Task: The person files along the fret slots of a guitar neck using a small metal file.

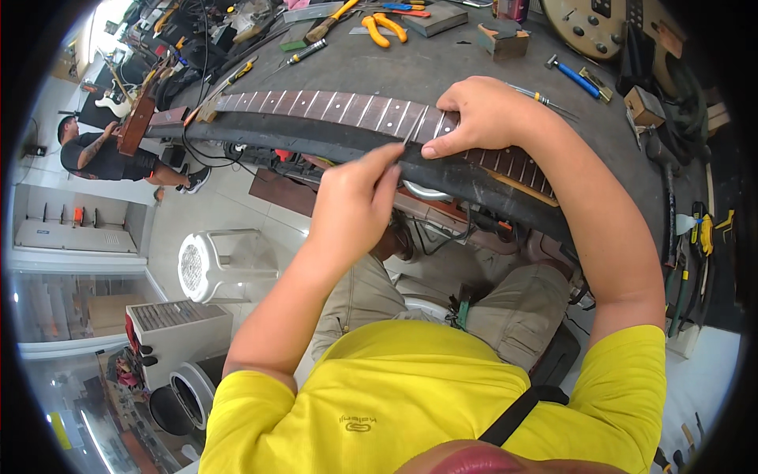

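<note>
So the guitar neck lies along the near edge of the dark bench. Left hand is pinched shut around a thin metal tool, its tip right at the frets. Right hand is part-curled across the neck and has hold of it, thumb on the near side. Container-wise, a shallow plastic tray sits at the far side, can't tell what's in it. Bench top stretches between the neck and some orange pliers; off the near edge there's floor with a white stool.
</note>
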The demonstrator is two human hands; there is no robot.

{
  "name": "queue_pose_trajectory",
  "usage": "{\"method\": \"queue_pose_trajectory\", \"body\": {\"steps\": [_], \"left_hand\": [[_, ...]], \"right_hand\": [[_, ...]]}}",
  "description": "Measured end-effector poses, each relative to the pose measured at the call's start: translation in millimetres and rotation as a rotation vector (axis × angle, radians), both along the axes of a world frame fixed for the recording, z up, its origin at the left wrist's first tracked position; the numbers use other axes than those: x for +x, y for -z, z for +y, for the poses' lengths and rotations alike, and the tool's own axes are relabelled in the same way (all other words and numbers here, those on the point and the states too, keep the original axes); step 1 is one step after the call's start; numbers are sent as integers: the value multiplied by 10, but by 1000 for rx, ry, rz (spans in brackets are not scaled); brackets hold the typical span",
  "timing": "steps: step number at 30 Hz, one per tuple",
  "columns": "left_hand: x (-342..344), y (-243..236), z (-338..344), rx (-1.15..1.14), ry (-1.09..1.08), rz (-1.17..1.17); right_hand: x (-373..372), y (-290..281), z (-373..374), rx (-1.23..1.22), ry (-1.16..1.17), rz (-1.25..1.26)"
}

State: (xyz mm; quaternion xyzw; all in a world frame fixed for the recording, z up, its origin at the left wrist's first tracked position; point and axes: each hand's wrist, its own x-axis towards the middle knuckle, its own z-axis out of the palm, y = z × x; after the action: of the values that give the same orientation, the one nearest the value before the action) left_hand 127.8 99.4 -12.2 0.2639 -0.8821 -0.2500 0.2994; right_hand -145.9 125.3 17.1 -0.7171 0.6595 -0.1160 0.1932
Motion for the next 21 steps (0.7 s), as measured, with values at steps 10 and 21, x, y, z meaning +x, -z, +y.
{"method": "queue_pose_trajectory", "body": {"steps": [10, 21], "left_hand": [[17, 37, 19, 74, -47, 19], [36, 85, -27, 3, 2, 45]], "right_hand": [[-31, 66, 12, -1, 11, -13], [-2, 74, 4, -37, -5, -61]]}}
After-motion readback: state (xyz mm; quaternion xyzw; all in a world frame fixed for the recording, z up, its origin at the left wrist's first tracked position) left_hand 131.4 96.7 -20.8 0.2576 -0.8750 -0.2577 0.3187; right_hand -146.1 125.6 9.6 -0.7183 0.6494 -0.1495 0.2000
